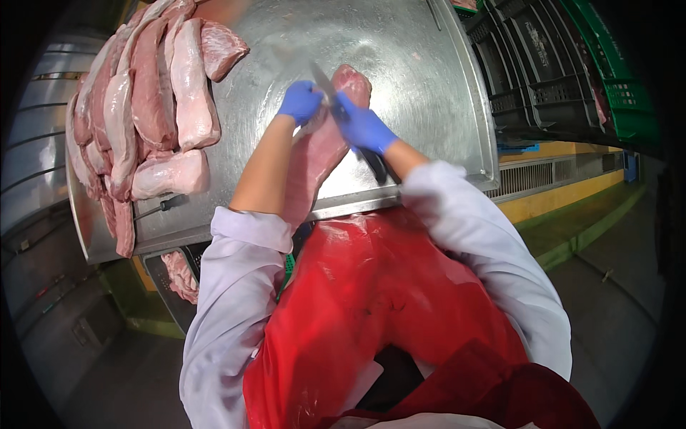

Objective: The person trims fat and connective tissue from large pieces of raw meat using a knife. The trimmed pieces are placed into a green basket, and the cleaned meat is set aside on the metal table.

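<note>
A long pale-pink pork loin (319, 154) lies on the metal table before me, running from its far end to the table's front edge. My right hand (361, 125), in a blue glove, is closed around a knife (323, 80). Its blurred blade points far and left, over the loin's left side. Just left of the blade, my gloved left hand (301, 102) is closed at the meat's edge; what its fingers pinch is hidden. Below my right hand, a black handle (374, 166) rests beside the loin; the rest of that tool is hidden.
Several more loins (153, 93) are piled on the table's left side, with a thin dark-handled tool (166, 204) nearby. A crate holding meat (179, 277) stands below the front left edge. Black crates (547, 64) and a green crate (632, 107) stand at the right.
</note>
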### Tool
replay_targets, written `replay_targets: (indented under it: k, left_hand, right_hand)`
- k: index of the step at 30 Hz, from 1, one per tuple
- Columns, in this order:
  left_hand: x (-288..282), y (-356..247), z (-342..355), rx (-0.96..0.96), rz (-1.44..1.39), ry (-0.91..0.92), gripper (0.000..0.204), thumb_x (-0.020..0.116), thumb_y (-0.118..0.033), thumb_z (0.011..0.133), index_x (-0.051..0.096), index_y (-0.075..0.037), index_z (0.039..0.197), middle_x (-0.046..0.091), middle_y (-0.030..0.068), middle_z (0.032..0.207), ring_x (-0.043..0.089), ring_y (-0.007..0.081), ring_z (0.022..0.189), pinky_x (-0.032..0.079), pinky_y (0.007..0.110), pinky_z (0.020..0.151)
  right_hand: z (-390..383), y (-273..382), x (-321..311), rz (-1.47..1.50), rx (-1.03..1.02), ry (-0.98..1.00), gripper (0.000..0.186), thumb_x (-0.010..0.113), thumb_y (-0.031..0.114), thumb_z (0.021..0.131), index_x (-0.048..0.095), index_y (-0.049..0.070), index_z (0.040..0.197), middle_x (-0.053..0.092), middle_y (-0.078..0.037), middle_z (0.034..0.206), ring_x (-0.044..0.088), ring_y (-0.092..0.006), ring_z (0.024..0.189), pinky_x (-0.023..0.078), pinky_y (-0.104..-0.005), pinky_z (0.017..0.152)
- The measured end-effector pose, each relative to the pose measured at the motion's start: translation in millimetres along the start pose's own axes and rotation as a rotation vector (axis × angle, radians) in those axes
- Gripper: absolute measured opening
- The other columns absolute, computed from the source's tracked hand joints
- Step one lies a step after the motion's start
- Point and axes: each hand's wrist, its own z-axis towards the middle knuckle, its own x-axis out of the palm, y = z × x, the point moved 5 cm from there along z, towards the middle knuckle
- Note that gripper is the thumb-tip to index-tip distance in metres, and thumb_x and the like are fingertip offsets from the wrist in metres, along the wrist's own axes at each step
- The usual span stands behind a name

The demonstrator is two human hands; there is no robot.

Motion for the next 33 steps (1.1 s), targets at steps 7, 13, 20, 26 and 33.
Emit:
replay_targets:
  k: [7,13,20,26,33]
  left_hand:
    - [-11,-27,-6,0.026,-0.111,0.074,0.014,0.062,-0.013,0.088,0.065,-0.003,0.081,0.063,0.0028,0.073,0.055,0.0105,0.066,0.046,0.029,0.062]
    - [-8,-40,-13,0.177,-0.061,0.104,0.011,0.062,-0.012,0.09,0.063,-0.003,0.083,0.06,0.0001,0.075,0.054,0.009,0.068,0.046,0.025,0.064]
    - [-35,-49,-37,0.141,-0.542,0.148,0.01,0.064,-0.013,0.093,0.065,-0.002,0.094,0.059,0.0013,0.078,0.054,0.0097,0.068,0.045,0.024,0.063]
    - [-91,-150,-78,0.472,-0.634,0.198,0.012,0.065,-0.016,0.093,0.06,-0.005,0.092,0.059,0.0018,0.083,0.053,0.0105,0.072,0.045,0.025,0.066]
    - [-162,2,-53,0.264,0.246,-0.21,0.018,0.058,-0.021,0.096,0.061,-0.004,0.094,0.064,0.0074,0.086,0.062,0.0205,0.079,0.05,0.033,0.076]
  right_hand:
    - [-79,-5,18,0.161,0.119,0.151,0.077,0.048,0.011,0.09,0.011,0.008,0.157,0.068,-0.022,0.078,0.069,-0.0272,0.059,0.057,-0.039,0.057]
    - [9,-1,23,0.32,0.023,-0.031,0.083,0.054,0.008,0.087,0.01,0.009,0.158,0.065,-0.015,0.073,0.064,-0.0222,0.055,0.055,-0.0342,0.056]
    - [-82,-12,64,0.197,0.034,0.089,0.08,0.054,0.013,0.09,0.013,0.015,0.159,0.067,-0.015,0.08,0.065,-0.0223,0.056,0.055,-0.0361,0.057]
    - [4,0,65,0.378,0.088,-0.041,0.077,0.054,0.008,0.088,0.021,0.016,0.158,0.063,-0.011,0.071,0.062,-0.0174,0.054,0.054,-0.0312,0.053]
    - [-78,-23,7,0.368,0.057,-0.315,0.078,0.052,0.002,0.091,0.019,0.021,0.159,0.062,-0.008,0.068,0.059,-0.0137,0.051,0.051,-0.0297,0.048]
